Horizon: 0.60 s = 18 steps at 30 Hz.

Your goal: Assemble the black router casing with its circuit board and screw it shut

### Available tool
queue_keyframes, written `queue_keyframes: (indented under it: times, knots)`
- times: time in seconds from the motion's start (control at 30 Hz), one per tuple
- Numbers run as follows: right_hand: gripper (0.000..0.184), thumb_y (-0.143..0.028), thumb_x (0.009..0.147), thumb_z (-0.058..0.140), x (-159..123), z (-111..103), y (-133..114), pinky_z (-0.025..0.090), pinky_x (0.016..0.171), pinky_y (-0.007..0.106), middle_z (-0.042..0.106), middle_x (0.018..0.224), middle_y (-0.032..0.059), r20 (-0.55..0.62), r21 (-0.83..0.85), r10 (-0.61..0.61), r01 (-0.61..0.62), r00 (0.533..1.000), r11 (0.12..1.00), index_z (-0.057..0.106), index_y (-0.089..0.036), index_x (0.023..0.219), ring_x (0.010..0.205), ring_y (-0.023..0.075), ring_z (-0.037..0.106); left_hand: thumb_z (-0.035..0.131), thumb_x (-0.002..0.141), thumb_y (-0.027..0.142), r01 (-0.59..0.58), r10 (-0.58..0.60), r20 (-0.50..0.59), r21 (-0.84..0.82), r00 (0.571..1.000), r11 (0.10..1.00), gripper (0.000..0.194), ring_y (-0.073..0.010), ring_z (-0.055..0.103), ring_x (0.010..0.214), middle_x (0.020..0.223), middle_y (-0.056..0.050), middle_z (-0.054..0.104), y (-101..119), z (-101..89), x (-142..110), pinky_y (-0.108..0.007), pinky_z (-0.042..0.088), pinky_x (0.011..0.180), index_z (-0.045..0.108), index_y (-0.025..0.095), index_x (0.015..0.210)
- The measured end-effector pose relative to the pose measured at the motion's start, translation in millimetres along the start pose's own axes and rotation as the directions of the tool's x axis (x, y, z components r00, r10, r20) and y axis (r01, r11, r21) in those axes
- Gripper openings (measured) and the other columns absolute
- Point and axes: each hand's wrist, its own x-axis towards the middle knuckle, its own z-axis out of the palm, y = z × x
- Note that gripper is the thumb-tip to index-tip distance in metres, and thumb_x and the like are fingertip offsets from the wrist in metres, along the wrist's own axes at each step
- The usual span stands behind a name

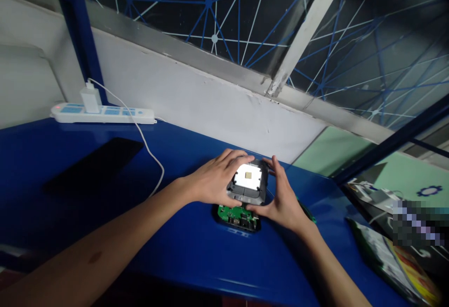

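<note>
A squarish black device cover (pixel 241 191) with a bright silvery plate (pixel 242 182) and a small tan square pad (pixel 248 175) on it is held up above the table. My left hand (pixel 217 180) grips its left side, thumb along the near edge and fingers over the far edge. From the right, my right hand (pixel 284 199) curves around it, fingertips at the far corner and thumb by the near edge. Directly below lies a green circuit board (pixel 233 213) in a dark shell, partly hidden by the cover and my hands.
On the blue table (pixel 175 246) lie a dark flat slab (pixel 101 162) and a white cable (pixel 142 136), which runs from a charger in the power strip (pixel 108 114). A colourful packet (pixel 396 260) is at right. The wall (pixel 210 96) borders the back.
</note>
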Motion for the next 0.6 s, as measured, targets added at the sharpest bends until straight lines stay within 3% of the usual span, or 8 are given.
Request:
queue_keyframes:
  times: [0.23, 0.47, 0.6]
  knots:
    - [0.133, -0.05, 0.066, 0.087, 2, 3, -1, 0.046, 0.108, 0.062, 0.039, 0.153, 0.022, -0.049, 0.051, -0.031, 0.033, 0.998, 0.998, -0.001, -0.023, 0.161, 0.138, 0.0403, 0.045, 0.082, 0.068, 0.047, -0.037, 0.039, -0.023, 0.078, 0.999, 0.996, 0.107, -0.042, 0.029, 0.142, 0.15, -0.017, 0.037, -1, 1.6, -2, -0.061, 0.036, 0.114, 0.023, 0.022, 0.154]
    - [0.13, -0.05, 0.068, 0.085, 2, 7, -8, 0.048, 0.107, 0.062, 0.04, 0.152, 0.0216, -0.05, 0.024, -0.061, 0.062, 0.997, 0.998, -0.002, -0.022, 0.162, 0.138, 0.0402, 0.045, 0.08, 0.069, 0.039, -0.113, 0.119, -0.025, 0.171, 0.993, 0.979, 0.103, -0.0401, 0.033, 0.143, 0.149, -0.018, 0.039, 6, 6.4, 0, -0.063, 0.015, 0.122, 0.024, 0.02, 0.153]
    - [0.127, -0.048, 0.072, 0.083, 2, 5, -15, 0.049, 0.105, 0.064, 0.041, 0.152, 0.0211, -0.061, -0.02, -0.083, 0.082, 0.995, 0.996, -0.002, -0.024, 0.162, 0.136, 0.0406, 0.047, 0.079, 0.069, 0.036, -0.131, 0.138, -0.025, 0.198, 0.99, 0.972, 0.101, -0.0409, 0.033, 0.142, 0.151, -0.019, 0.037, 10, 7.7, 0, -0.064, 0.016, 0.12, 0.023, 0.022, 0.153]
